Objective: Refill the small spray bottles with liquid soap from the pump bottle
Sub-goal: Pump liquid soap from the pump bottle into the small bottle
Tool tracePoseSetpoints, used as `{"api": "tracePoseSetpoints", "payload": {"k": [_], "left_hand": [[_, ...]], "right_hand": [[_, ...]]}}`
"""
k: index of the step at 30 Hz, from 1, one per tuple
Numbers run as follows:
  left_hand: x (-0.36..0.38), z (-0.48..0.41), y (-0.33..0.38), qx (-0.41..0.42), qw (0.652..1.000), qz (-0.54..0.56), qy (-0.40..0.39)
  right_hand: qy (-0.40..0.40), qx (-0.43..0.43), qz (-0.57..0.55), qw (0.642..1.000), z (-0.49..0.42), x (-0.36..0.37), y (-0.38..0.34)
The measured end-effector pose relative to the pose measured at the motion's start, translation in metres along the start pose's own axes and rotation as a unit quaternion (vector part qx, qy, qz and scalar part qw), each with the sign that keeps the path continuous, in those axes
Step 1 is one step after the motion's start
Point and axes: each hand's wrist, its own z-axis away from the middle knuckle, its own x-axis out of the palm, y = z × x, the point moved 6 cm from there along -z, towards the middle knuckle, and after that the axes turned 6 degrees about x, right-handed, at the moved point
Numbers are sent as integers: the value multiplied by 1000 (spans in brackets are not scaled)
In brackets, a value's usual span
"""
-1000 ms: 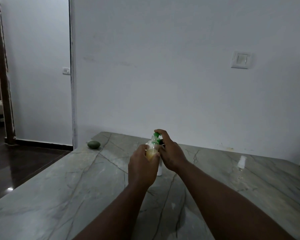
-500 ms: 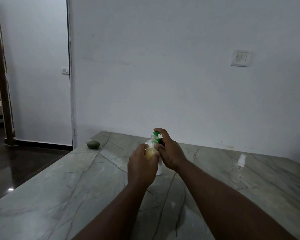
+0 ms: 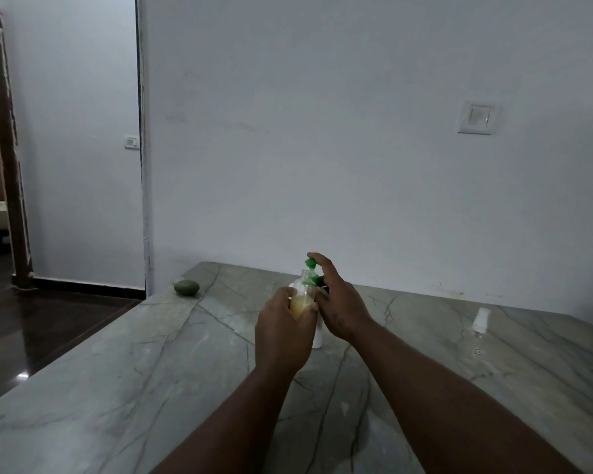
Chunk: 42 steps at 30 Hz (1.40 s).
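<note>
A grey-green veined marble table [image 3: 117, 371] stands against the white wall. At its middle the right hand [image 3: 339, 302] curls its fingers over the green head of a white plastic pump bottle [image 3: 317, 336]. The left hand [image 3: 281, 336] grips a small clear bottle [image 3: 303, 292], part full of yellow liquid, just under the spout. A capped clear spray bottle [image 3: 478, 328] stands far right, and a dull green oval lump [image 3: 186, 288] lies far left.
</note>
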Motion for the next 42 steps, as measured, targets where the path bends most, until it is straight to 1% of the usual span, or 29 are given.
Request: {"api": "tracePoseSetpoints", "payload": {"k": [16, 29, 42], "left_hand": [[0, 0, 0, 5, 1000, -5, 5], [2, -1, -3, 5, 1000, -8, 4], [2, 0, -1, 4, 1000, -7, 4]], "right_hand": [[-6, 2, 4, 1000, 0, 0, 0], [8, 16, -11, 1000, -3, 3, 3], [-6, 7, 3, 1000, 1, 0, 0]]}}
